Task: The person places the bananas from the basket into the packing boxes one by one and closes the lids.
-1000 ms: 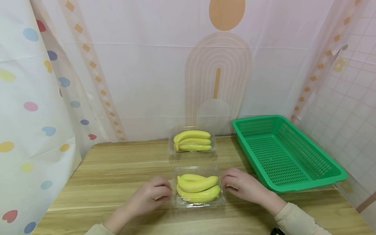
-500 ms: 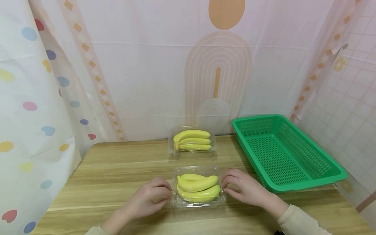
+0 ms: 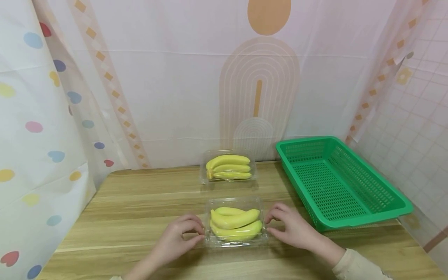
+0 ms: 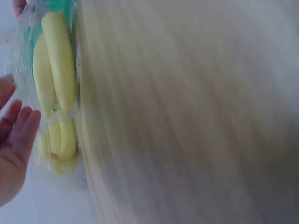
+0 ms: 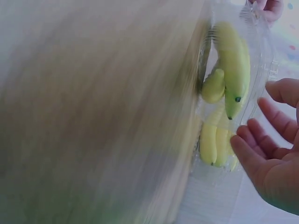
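A clear plastic clamshell box [image 3: 217,203] with several bananas [image 3: 235,221] inside lies on the table, its lid down. Left of it is my left hand [image 3: 176,238], thumb and fingers spread apart and curved toward the box's side. Along the opposite side my right hand [image 3: 293,228] does the same, with thumb and fingertips at the edge. Both wrist views show the left hand [image 4: 16,144] and right hand [image 5: 273,147] with relaxed fingers beside the plastic; whether the fingertips touch it I cannot tell. A second clear box of bananas [image 3: 229,168] sits farther back.
At the right stands a green plastic basket [image 3: 364,221] with perforated walls, tilted in view. The wooden table [image 3: 140,202] meets a patterned curtain [image 3: 175,97] at its back edge. A dotted curtain [image 3: 45,128] hangs at the left.
The thumb and fingers of both hands have spread a little wider at the near box's sides. The boxes and the basket have stayed in place.
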`<state>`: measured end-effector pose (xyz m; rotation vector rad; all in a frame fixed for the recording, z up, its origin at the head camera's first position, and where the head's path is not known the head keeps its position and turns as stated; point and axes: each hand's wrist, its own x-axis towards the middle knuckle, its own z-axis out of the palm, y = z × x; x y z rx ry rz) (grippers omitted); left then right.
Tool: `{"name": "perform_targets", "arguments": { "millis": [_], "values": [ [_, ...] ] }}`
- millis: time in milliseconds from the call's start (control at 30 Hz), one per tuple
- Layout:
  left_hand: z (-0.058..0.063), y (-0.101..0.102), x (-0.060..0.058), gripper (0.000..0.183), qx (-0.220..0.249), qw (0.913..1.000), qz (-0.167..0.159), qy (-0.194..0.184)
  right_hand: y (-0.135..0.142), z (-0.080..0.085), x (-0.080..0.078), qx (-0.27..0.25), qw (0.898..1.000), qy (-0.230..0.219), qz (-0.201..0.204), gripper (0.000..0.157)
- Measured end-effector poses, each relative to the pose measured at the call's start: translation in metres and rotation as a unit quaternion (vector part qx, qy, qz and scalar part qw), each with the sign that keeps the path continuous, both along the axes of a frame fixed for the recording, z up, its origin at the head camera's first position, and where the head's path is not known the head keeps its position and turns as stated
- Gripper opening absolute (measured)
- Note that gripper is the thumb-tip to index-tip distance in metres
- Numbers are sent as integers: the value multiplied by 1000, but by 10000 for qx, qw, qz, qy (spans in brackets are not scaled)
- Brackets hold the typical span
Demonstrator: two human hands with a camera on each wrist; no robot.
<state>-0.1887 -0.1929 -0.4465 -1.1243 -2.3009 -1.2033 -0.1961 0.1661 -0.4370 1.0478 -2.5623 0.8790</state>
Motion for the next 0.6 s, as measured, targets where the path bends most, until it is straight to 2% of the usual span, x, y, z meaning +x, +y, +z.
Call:
{"name": "perform_targets", "arguments": {
  "millis": [100, 200, 267, 367, 467, 600],
  "values": [
    [2, 4, 7, 22, 322, 9924, 270, -1152, -1, 2, 3, -419, 9931, -1096, 24, 19],
    [6, 7, 11, 18, 461, 9743, 667, -2103, -1, 5, 5, -793, 9747, -2086, -111, 25],
    [8, 8, 12, 20, 438, 9619, 942, -2530, -2, 5, 6, -1057, 9584, -2644, -202, 31],
    [9, 9, 13, 30, 612, 9404, 1152, -3140, -4, 3, 7, -1655, 9202, -3541, -194, 37],
    [8, 9, 13, 43, 990, 9149, 1144, -3743, -5, 1, 8, -2238, 8723, -4345, -126, 40],
    [7, 8, 15, 53, 1383, 8817, 989, -4401, -6, -1, 8, -2525, 8329, -4924, -42, 39]
  ]
}}
